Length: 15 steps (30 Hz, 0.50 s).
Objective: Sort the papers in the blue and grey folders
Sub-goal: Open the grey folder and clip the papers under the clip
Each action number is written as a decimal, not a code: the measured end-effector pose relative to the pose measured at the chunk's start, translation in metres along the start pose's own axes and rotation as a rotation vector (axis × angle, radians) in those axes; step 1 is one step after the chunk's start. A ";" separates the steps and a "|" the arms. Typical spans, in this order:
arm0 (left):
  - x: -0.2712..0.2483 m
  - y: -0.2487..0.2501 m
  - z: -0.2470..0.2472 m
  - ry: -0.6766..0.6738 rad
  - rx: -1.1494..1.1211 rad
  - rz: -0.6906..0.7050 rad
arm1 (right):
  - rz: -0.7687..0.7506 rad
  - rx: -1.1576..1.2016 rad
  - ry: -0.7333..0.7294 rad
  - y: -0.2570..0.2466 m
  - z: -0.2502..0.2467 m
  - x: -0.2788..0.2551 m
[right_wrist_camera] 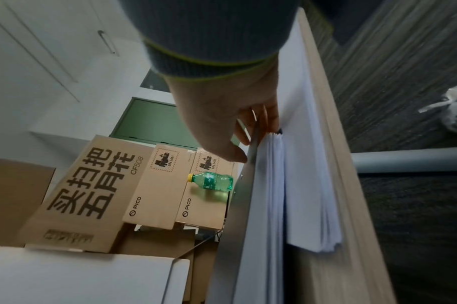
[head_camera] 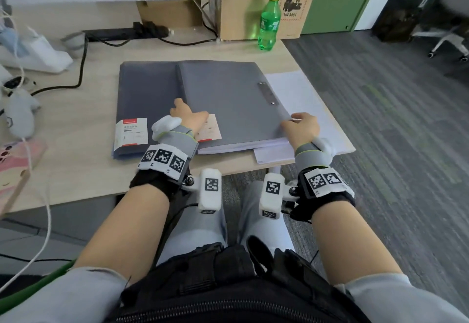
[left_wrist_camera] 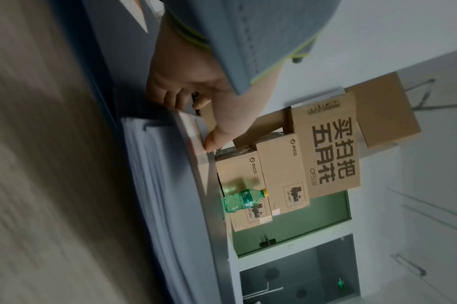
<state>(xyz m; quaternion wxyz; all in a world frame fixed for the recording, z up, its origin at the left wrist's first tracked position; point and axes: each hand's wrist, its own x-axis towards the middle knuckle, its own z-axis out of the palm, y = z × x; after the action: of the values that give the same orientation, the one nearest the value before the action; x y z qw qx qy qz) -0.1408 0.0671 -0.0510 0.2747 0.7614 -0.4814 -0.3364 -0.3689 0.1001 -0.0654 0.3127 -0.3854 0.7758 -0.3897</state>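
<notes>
Pinching the flat grey plastic folder (head_camera: 228, 99) at its near right edge, my right hand (head_camera: 302, 130) is gripping the cover over its white paper stack (head_camera: 241, 146); my left hand (head_camera: 189, 117) is pressing flat at its left, beside the dark blue folder (head_camera: 144, 89).

Soft, even daylight fills the head view, with faint shadows under the green bottle (head_camera: 269, 22). Straight lines bow toward its edges. Both wrist views are dimmer, tilted and smeared; the desk (left_wrist_camera: 40, 164) streaks with motion blur.
</notes>
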 end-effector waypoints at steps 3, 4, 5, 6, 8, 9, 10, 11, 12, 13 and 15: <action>0.002 0.000 0.001 -0.012 -0.170 -0.016 | -0.002 -0.049 0.009 -0.001 0.000 0.001; 0.002 0.000 0.002 -0.008 -0.236 -0.014 | -0.006 -0.062 0.011 -0.002 0.000 0.002; 0.002 0.001 0.001 0.002 -0.292 -0.009 | -0.008 -0.074 0.011 -0.002 0.001 0.003; 0.003 0.001 0.001 0.025 -0.339 -0.002 | -0.012 -0.088 0.012 -0.003 0.001 0.004; 0.002 0.002 -0.005 0.047 -0.443 -0.001 | -0.030 -0.114 0.027 -0.007 0.001 0.005; 0.003 0.002 -0.009 0.041 -0.512 -0.004 | -0.036 -0.126 0.040 -0.010 0.001 0.006; 0.005 0.001 -0.013 0.030 -0.573 -0.005 | -0.038 -0.136 0.047 -0.014 0.002 0.007; 0.006 0.000 -0.018 0.024 -0.619 0.002 | -0.046 -0.143 0.049 -0.017 0.004 0.009; 0.006 -0.001 -0.022 0.023 -0.644 0.013 | -0.055 -0.144 0.045 -0.020 0.005 0.010; 0.006 -0.002 -0.025 0.026 -0.656 0.031 | -0.062 -0.145 0.030 -0.024 0.006 0.011; 0.009 -0.006 -0.036 0.051 -0.676 0.086 | -0.074 -0.130 -0.024 -0.032 0.015 0.012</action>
<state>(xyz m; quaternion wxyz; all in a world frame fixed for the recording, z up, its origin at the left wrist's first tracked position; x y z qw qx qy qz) -0.1069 0.0650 -0.0356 0.5374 0.6143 -0.3674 -0.4460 -0.3519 0.0713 -0.0479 0.2818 -0.4378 0.7810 -0.3450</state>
